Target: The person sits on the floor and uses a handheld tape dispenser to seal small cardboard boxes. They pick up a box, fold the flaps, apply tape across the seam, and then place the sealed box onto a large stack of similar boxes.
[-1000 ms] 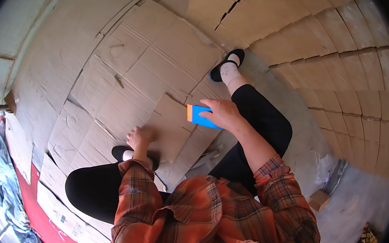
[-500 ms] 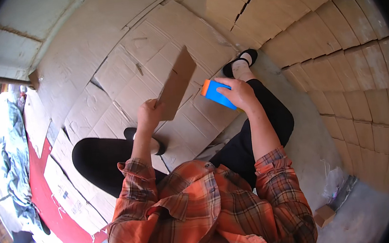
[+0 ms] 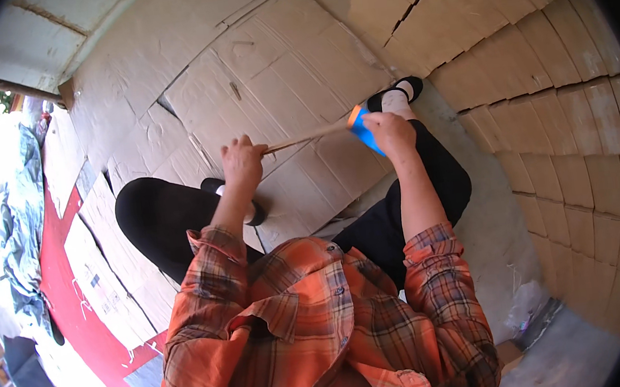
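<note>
My left hand [image 3: 243, 163] is closed on the near-left end of a flat brown cardboard piece [image 3: 304, 140], which shows almost edge-on as a thin strip. Its other end reaches the orange end of a blue, block-shaped thing [image 3: 366, 135] whose kind I cannot make out. My right hand [image 3: 395, 133] grips that blue thing from the right. Whether the cardboard touches the orange end or passes behind it, I cannot tell. Both hands are held above the floor, between my bent knees.
Flattened cardboard sheets [image 3: 251, 64] cover the floor ahead. Tall rows of stacked brown cardboard [image 3: 516, 66] line the right side. A red sheet [image 3: 69, 272] and a crumpled silvery cover [image 3: 18, 224] lie to the left. My black-shod foot [image 3: 411, 89] rests near the stack.
The cardboard piece has turned from showing its broad face to lying nearly edge-on. My right hand has tilted the blue thing upright and brought its orange end to the cardboard's far end.
</note>
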`<state>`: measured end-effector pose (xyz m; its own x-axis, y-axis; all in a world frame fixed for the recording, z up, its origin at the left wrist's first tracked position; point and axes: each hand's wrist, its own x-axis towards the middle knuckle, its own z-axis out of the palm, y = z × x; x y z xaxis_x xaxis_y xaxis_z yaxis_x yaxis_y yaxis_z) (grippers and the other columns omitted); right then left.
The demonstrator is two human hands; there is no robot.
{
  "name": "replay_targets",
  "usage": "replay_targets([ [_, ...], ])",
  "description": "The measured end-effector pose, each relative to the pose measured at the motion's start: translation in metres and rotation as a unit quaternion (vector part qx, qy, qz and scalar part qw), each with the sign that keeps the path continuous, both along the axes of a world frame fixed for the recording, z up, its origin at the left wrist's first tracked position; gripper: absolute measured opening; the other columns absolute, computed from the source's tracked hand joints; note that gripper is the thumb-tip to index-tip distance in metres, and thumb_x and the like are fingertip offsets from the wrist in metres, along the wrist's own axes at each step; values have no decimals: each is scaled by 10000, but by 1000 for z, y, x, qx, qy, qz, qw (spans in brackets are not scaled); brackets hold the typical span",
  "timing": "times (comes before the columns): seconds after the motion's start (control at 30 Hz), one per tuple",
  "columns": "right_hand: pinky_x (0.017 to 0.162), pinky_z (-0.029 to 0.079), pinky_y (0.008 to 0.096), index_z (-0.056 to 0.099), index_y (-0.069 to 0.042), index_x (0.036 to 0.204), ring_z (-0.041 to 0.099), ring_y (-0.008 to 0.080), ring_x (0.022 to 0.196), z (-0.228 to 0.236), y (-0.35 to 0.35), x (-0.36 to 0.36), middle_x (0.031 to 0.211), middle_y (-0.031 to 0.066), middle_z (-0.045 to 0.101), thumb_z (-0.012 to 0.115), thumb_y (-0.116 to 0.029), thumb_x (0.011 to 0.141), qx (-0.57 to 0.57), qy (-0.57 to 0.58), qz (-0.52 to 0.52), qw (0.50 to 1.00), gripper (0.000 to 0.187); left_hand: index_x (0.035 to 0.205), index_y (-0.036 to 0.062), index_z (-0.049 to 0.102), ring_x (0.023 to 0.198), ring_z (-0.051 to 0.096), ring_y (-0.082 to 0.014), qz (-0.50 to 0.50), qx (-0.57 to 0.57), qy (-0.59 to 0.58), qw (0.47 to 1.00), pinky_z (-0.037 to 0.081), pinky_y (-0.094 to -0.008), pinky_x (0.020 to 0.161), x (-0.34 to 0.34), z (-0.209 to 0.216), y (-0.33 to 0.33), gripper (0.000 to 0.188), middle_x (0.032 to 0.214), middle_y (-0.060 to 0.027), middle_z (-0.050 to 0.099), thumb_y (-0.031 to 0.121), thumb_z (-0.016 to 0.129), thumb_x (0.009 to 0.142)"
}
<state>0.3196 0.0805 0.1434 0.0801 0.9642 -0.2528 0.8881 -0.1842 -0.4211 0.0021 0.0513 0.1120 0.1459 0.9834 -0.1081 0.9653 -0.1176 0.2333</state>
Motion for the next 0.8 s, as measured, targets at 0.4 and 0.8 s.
replay_targets([
  [0.4, 781, 521, 421, 738, -89, 890, 675, 338, 863, 7, -24, -75, 880, 171, 698, 578, -663, 780, -125, -48, 208, 969, 606, 762, 206, 748, 1420, 204, -321, -225, 7, -84, 971, 30, -673, 1109, 20, -6, 29, 247, 1340, -1, 496, 24, 584, 727],
  [0.8, 809, 518, 405, 749, -173, 966, 675, 294, 910, -53, -20, -89, 929, 129, 705, 579, -760, 713, -213, -81, 249, 941, 662, 1419, 61, 379, 862, 577, -131, 268, -268, -556, 740, 478, -283, 720, 61, -77, -17, 743, 994, -50, 589, 358, 732, 837],
])
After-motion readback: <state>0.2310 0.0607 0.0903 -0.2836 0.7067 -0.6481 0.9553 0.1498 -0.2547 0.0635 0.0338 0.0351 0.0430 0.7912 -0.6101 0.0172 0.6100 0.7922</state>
